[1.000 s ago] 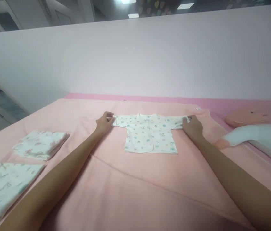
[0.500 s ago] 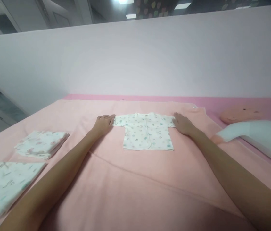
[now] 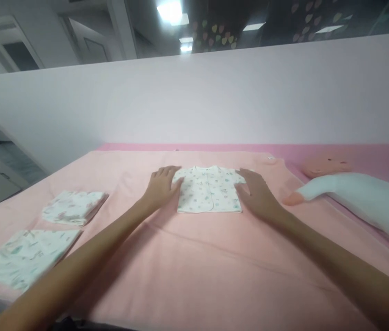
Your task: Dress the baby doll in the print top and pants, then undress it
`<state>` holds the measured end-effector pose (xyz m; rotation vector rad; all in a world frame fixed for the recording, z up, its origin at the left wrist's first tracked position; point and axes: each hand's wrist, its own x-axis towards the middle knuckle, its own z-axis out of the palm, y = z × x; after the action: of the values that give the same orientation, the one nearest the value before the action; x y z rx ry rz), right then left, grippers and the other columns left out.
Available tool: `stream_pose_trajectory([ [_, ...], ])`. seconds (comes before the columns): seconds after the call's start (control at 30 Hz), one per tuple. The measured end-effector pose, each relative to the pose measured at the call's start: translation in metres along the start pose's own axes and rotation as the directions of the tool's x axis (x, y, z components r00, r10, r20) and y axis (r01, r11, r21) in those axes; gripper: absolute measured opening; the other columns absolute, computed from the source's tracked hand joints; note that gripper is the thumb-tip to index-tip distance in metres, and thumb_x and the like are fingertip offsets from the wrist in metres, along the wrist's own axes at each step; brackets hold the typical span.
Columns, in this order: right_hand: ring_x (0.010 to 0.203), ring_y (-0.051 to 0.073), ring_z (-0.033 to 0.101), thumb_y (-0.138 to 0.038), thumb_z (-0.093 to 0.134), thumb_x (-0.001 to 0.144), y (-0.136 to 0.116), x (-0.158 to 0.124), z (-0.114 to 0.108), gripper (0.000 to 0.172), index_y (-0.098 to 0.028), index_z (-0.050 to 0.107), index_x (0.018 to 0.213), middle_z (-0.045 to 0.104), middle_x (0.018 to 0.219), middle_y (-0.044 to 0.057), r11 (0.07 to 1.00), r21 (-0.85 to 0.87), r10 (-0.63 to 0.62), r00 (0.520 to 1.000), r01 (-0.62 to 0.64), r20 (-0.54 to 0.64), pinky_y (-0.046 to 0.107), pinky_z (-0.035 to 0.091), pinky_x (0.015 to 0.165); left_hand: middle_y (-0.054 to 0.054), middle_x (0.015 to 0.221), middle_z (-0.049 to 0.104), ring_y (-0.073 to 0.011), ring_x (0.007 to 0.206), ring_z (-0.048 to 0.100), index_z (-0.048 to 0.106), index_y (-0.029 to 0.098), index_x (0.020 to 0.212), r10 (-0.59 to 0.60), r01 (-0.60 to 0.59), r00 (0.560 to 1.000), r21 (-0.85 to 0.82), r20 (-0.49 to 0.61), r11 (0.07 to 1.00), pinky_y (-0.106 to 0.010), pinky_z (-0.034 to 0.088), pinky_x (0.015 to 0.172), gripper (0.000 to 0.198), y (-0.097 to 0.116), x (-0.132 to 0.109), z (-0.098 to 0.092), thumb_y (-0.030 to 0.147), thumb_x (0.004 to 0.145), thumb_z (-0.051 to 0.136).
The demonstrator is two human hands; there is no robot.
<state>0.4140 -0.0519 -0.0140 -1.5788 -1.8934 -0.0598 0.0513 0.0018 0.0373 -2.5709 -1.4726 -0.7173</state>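
Shirt [image 3: 210,191], laid flat on the pink blanket [image 3: 197,257] between the left hand [image 3: 162,186] and right hand [image 3: 256,191], each with thumb spread from fingers at a sleeve. The cloth is probably light, soft and limp, creasing easily; the shoulders or sleeves should offer balanced holds.

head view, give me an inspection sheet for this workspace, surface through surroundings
surface: pink cloth, lightly creased
job's things: small patterned shirt, lying flat between the hands, hem toward the wearer
clutter: far folded cloth and near folded cloth at left; doll lying at right
hands: left hand and right hand both open, one at each sleeve; firmness of contact unclear
cables: nothing seen
surroundings: white wall behind, ceiling lights and heart shapes above it
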Motion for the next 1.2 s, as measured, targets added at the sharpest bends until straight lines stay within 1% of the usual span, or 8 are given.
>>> stream_pose_trajectory([
  [0.07,0.152,0.029,0.039,-0.053,0.043,0.106,-0.017,-0.028,-0.007,0.055,-0.031,0.050,0.155,0.046,0.160,0.005,0.993,0.042,-0.114,0.990,0.111,0.084,0.053,0.037,0.125,-0.009,0.139,0.065,-0.0332,0.125,0.059,0.063,0.031,0.135,0.071,-0.069,0.995,-0.033,0.065,0.997,-0.050,0.042,0.105,0.044,0.022,-0.021,-0.006,0.055,0.107,0.038],
  [0.13,0.152,0.031,0.039,-0.052,0.047,0.105,-0.022,-0.050,-0.010,0.052,-0.035,0.052,0.154,0.046,0.160,0.004,0.986,0.061,-0.165,0.976,0.157,0.141,0.055,0.040,0.122,-0.010,0.130,0.068,-0.0337,0.117,0.061,0.064,0.030,0.129,0.112,-0.105,0.986,-0.066,0.120,0.992,-0.051,0.045,0.100,0.039,0.033,-0.043,-0.003,0.054,0.104,0.047],
  [0.27,0.142,0.029,0.050,-0.054,0.053,0.103,-0.011,-0.066,-0.008,0.043,-0.035,0.062,0.141,0.054,0.151,0.005,0.981,0.171,-0.124,0.972,0.090,0.198,0.053,0.047,0.116,-0.010,0.126,0.067,-0.0327,0.112,0.060,0.062,0.032,0.131,0.107,-0.087,0.987,-0.157,0.120,0.984,-0.050,0.047,0.097,0.037,0.030,-0.069,0.011,0.050,0.098,0.060],
  [0.47,0.124,0.027,0.060,-0.054,0.052,0.105,-0.002,-0.055,-0.013,0.034,-0.031,0.075,0.115,0.067,0.128,0.005,0.972,0.224,-0.126,0.968,0.076,0.218,0.048,0.051,0.107,-0.006,0.112,0.071,-0.0262,0.102,0.063,0.066,0.027,0.110,0.221,-0.211,0.971,-0.105,0.089,0.972,-0.046,0.043,0.098,0.019,0.018,-0.064,0.013,0.040,0.104,0.054],
  [0.6,0.103,0.024,0.063,-0.050,0.047,0.108,-0.009,-0.053,-0.017,0.037,-0.024,0.072,0.100,0.071,0.109,0.007,0.976,0.165,-0.176,0.964,0.144,0.201,0.045,0.050,0.096,-0.006,0.103,0.072,-0.0252,0.097,0.063,0.066,0.024,0.101,0.280,-0.278,0.953,-0.034,0.116,0.960,-0.043,0.041,0.093,0.024,0.014,-0.059,0.010,0.033,0.107,0.044],
  [0.9,0.087,0.020,0.059,-0.042,0.056,0.101,-0.018,-0.056,-0.029,0.025,-0.021,0.067,0.092,0.067,0.092,0.006,0.970,0.183,-0.195,0.959,0.158,0.204,0.037,0.046,0.084,-0.005,0.097,0.073,-0.0233,0.092,0.067,0.065,0.023,0.102,0.309,-0.300,0.941,-0.086,0.135,0.950,-0.038,0.041,0.089,0.015,0.000,-0.061,0.005,0.032,0.100,0.054],
  [1.1,0.096,0.020,0.060,-0.039,0.060,0.099,-0.016,-0.058,-0.026,0.020,-0.021,0.068,0.101,0.068,0.101,0.006,0.960,0.232,-0.205,0.958,0.157,0.201,0.036,0.047,0.088,-0.003,0.093,0.070,-0.0224,0.089,0.065,0.064,0.023,0.103,0.284,-0.280,0.952,-0.050,0.115,0.959,-0.039,0.041,0.089,0.015,0.008,-0.066,0.007,0.031,0.098,0.053],
  [1.2,0.094,0.021,0.059,-0.040,0.063,0.097,-0.020,-0.053,-0.024,0.020,-0.020,0.067,0.098,0.068,0.100,0.007,0.963,0.183,-0.231,0.953,0.196,0.195,0.037,0.045,0.087,-0.003,0.091,0.069,-0.0237,0.089,0.063,0.062,0.023,0.097,0.289,-0.292,0.953,0.016,0.091,0.956,-0.040,0.041,0.088,0.009,0.014,-0.058,0.009,0.030,0.093,0.059],
])
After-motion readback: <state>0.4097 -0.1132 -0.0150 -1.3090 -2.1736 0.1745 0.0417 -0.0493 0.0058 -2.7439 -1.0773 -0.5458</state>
